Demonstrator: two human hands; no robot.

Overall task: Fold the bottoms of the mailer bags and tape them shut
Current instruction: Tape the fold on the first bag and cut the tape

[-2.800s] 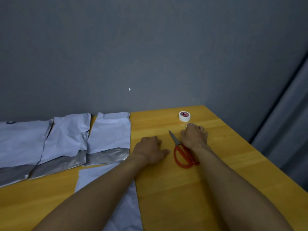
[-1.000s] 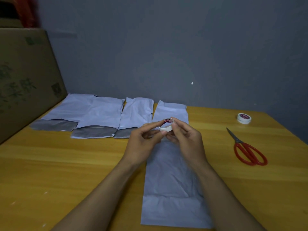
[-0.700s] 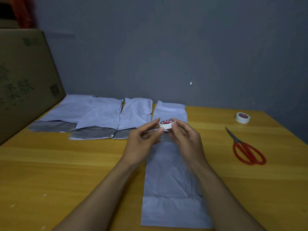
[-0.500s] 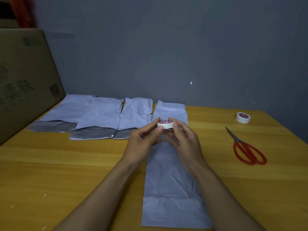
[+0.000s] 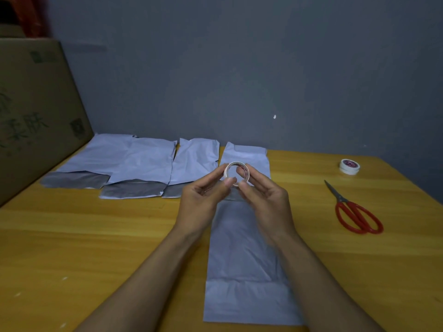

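The left hand (image 5: 203, 200) and right hand (image 5: 266, 202) together pinch the light, stiff tape roll (image 5: 246, 173) by its rim above the 12 o'clock end of a thin, limp, likely slippery mailer bag (image 5: 242, 259) lying flat on the bench (image 5: 96, 236), best pressed down while taped.

The table (image 5: 84, 236) is yellow-orange wood with streaky grain. The mailer bags (image 5: 148, 159) are pale bluish white, the back ones with silver-grey bands (image 5: 134, 189). The raised tape roll (image 5: 246, 172) is white with red print inside, the spare tape roll (image 5: 349, 166) white with a pinkish-red label. The scissors (image 5: 357, 215) have red handles and grey blades. The box (image 5: 36, 104) is brown with dark green print, the wall (image 5: 239, 56) dull grey-blue
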